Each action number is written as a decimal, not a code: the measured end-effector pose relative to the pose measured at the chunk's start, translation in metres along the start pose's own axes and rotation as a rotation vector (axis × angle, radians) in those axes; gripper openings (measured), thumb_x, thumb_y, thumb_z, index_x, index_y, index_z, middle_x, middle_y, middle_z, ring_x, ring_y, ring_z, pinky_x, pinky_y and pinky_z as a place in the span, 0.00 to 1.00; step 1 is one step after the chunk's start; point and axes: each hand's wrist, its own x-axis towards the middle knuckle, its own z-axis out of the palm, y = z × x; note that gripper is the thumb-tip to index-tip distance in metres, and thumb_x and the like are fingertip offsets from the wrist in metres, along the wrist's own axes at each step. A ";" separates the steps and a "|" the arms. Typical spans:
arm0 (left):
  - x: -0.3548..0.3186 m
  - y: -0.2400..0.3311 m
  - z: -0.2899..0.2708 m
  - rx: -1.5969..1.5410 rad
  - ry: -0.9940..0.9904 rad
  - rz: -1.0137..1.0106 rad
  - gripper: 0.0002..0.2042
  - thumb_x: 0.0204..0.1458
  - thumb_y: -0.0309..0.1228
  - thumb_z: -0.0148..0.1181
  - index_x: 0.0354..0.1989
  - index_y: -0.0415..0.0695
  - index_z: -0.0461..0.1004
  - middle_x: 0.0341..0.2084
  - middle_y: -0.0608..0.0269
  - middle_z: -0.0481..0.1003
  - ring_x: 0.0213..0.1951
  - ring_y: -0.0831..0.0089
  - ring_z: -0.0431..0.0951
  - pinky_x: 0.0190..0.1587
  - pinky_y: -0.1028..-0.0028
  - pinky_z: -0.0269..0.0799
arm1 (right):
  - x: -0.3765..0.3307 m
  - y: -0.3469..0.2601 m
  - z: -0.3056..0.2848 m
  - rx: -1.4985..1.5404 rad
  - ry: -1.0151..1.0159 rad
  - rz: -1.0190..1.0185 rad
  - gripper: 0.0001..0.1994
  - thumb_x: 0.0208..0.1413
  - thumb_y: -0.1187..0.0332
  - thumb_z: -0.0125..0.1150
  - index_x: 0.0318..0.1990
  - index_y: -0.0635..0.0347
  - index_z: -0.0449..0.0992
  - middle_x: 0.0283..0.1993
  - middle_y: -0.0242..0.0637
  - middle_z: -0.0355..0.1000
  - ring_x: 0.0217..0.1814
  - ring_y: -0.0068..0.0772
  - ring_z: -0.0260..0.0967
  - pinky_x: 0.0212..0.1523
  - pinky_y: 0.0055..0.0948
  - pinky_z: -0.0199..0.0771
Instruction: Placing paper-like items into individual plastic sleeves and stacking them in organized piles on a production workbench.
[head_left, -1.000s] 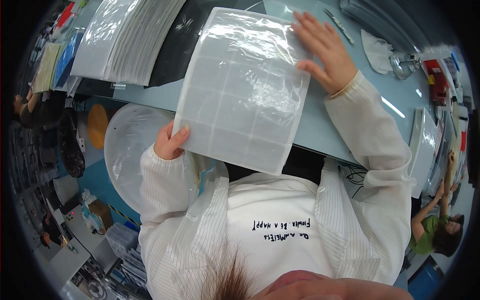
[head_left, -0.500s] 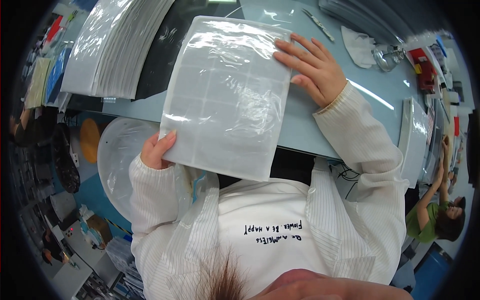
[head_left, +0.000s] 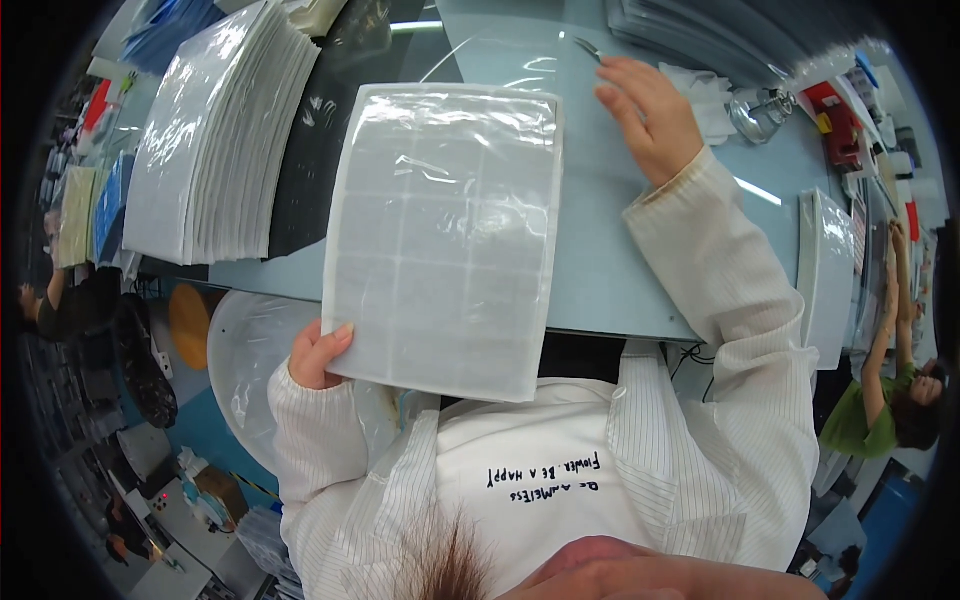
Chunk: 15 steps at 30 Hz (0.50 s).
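My left hand [head_left: 318, 356] grips the lower left corner of a clear plastic bag [head_left: 445, 235] holding a white sheet marked in a grid of squares. The bag is raised flat over the near edge of the pale blue table [head_left: 600, 270]. My right hand [head_left: 648, 115] is off the bag, fingers spread, hovering low over the table to the bag's upper right. Metal tweezers [head_left: 588, 48] lie just beyond its fingertips.
A tall stack of similar bagged sheets [head_left: 215, 135] stands at the left on a black mat [head_left: 330, 130]. A crumpled white cloth [head_left: 705, 95] and a small metal object [head_left: 758, 112] lie at the right. Another stack [head_left: 828, 270] hangs off the table's right edge. A person in green [head_left: 885, 400] sits at right.
My right hand has lifted off the bag's upper right corner and moved right, toward the tweezers. The bag has swung squarer and lies flatter, still held by my left hand.
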 end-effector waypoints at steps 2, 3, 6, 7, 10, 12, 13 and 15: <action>0.002 -0.002 -0.004 0.020 -0.017 -0.004 0.30 0.49 0.36 0.63 0.57 0.28 0.64 0.47 0.47 0.75 0.48 0.60 0.76 0.51 0.65 0.71 | 0.007 0.009 -0.005 -0.100 0.069 -0.015 0.17 0.60 0.60 0.59 0.52 0.61 0.76 0.54 0.47 0.73 0.59 0.48 0.68 0.58 0.37 0.68; 0.002 -0.001 -0.004 0.022 -0.023 -0.003 0.30 0.49 0.36 0.63 0.57 0.28 0.64 0.47 0.47 0.75 0.48 0.60 0.76 0.51 0.65 0.71 | 0.009 0.016 -0.007 -0.224 0.031 0.063 0.18 0.60 0.59 0.59 0.52 0.61 0.75 0.54 0.46 0.73 0.57 0.47 0.68 0.57 0.37 0.68; 0.001 0.002 -0.005 0.065 -0.066 -0.005 0.31 0.51 0.38 0.63 0.58 0.29 0.63 0.48 0.48 0.74 0.49 0.60 0.75 0.52 0.65 0.70 | 0.015 0.025 -0.001 -0.407 -0.019 0.182 0.18 0.60 0.59 0.59 0.52 0.62 0.75 0.51 0.43 0.72 0.55 0.44 0.69 0.55 0.37 0.70; 0.000 0.001 -0.006 0.086 -0.082 -0.014 0.32 0.52 0.40 0.64 0.59 0.30 0.63 0.48 0.49 0.74 0.50 0.60 0.75 0.53 0.65 0.70 | 0.016 0.026 0.004 -0.461 -0.035 0.218 0.17 0.60 0.59 0.59 0.51 0.62 0.75 0.50 0.42 0.71 0.53 0.43 0.69 0.53 0.37 0.71; 0.001 -0.004 -0.019 0.124 -0.149 -0.011 0.31 0.54 0.43 0.62 0.59 0.31 0.63 0.48 0.51 0.74 0.50 0.62 0.75 0.53 0.65 0.70 | 0.020 0.024 0.015 -0.528 -0.134 0.261 0.14 0.59 0.63 0.59 0.46 0.63 0.75 0.46 0.39 0.69 0.52 0.39 0.69 0.51 0.35 0.73; 0.005 -0.006 -0.029 0.145 -0.203 0.003 0.31 0.56 0.44 0.61 0.59 0.32 0.64 0.48 0.52 0.74 0.50 0.63 0.75 0.53 0.65 0.70 | 0.024 0.029 0.018 -0.602 -0.157 0.215 0.11 0.58 0.66 0.58 0.43 0.63 0.75 0.45 0.39 0.68 0.52 0.38 0.69 0.49 0.34 0.74; 0.008 -0.004 -0.033 0.130 -0.221 0.002 0.30 0.57 0.45 0.59 0.58 0.32 0.65 0.48 0.54 0.75 0.49 0.65 0.75 0.53 0.66 0.70 | 0.027 0.031 0.019 -0.676 -0.186 0.163 0.08 0.57 0.68 0.58 0.40 0.63 0.75 0.44 0.39 0.68 0.52 0.37 0.69 0.48 0.34 0.76; 0.010 -0.003 -0.044 0.123 -0.238 0.001 0.29 0.59 0.45 0.57 0.57 0.31 0.65 0.47 0.55 0.76 0.48 0.66 0.76 0.53 0.67 0.70 | 0.031 0.030 0.021 -0.726 -0.243 0.141 0.07 0.56 0.70 0.57 0.40 0.63 0.75 0.43 0.38 0.68 0.51 0.36 0.70 0.47 0.34 0.77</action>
